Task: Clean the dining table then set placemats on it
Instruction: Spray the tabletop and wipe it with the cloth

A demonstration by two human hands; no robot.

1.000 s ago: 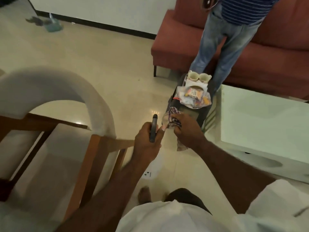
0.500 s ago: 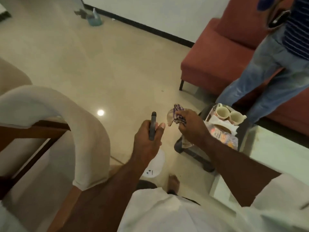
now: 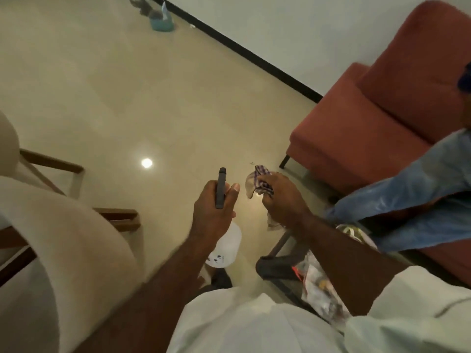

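Holding cleaning gear by the red sofa [image 3: 356,149]
Left hand [image 3: 214,212] wraps spray bottle [image 3: 226,242], right hand [image 3: 283,200] bunches checked cloth [image 3: 257,179]; dangling tail might snag the sofa-side stand [image 3: 271,267].

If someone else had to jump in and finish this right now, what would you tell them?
Left hand: grips the spray bottle by its dark top, with the white body hanging below.
Right hand: holds the checked cloth, bunched up.
Where: both are over the floor, between the padded chair and the red sofa.
Done: the cleaning things are in hand.
Left: the dining table and placemats are out of view, so the spraying, wiping and mat-setting probably all remain.
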